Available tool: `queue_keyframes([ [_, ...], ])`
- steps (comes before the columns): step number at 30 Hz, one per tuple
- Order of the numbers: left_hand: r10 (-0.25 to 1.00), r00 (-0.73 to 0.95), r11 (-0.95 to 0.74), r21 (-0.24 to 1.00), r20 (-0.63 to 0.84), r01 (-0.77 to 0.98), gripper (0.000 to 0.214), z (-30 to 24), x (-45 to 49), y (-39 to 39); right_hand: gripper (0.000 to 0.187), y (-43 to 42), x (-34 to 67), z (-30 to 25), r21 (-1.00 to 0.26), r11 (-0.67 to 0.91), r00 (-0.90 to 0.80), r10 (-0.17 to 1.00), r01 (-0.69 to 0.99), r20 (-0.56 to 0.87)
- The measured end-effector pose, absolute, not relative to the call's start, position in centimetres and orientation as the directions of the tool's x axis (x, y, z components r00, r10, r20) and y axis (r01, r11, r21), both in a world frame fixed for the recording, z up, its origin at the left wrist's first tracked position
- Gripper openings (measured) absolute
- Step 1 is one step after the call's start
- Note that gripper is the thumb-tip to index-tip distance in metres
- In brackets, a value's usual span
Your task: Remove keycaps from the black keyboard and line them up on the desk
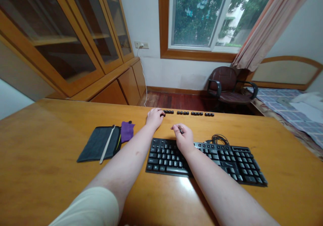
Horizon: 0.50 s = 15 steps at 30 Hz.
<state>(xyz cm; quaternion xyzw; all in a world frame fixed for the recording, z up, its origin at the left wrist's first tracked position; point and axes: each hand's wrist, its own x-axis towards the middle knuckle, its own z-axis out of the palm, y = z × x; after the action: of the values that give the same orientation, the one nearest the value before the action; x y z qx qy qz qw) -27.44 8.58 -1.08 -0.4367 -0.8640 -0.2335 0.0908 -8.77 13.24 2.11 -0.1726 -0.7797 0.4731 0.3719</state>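
Head cam; fwd/down over desk (50,131)

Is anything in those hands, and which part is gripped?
The right hand holds a small dark thing in its curled fingers; which part is hidden. The left hand touches a black keycap; any grip is unclear.

1. 4 clusters of black keycaps (183,113)
2. 1 computer keyboard (223,158)
3. 1 coiled cable (220,139)
4. 1 flat grey pouch (93,143)
5. 1 purple cloth pouch (127,132)
6. 1 slim pale stick (107,146)
7. 1 table (60,125)
8. 1 office armchair (224,80)
9. 1 pink curtain (274,25)
10. 1 bed (286,101)
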Motion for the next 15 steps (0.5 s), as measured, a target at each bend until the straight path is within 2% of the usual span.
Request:
queue_keyframes([
  [15, 0.724, -0.592, 0.514, 0.297, 0.354, 0.805, 0.017, -0.72, -27.20, 8.51, 0.029, 13.23, -8.85, 1.86, -0.864, 0.494, -0.667, 0.611, -0.099, 0.426],
])
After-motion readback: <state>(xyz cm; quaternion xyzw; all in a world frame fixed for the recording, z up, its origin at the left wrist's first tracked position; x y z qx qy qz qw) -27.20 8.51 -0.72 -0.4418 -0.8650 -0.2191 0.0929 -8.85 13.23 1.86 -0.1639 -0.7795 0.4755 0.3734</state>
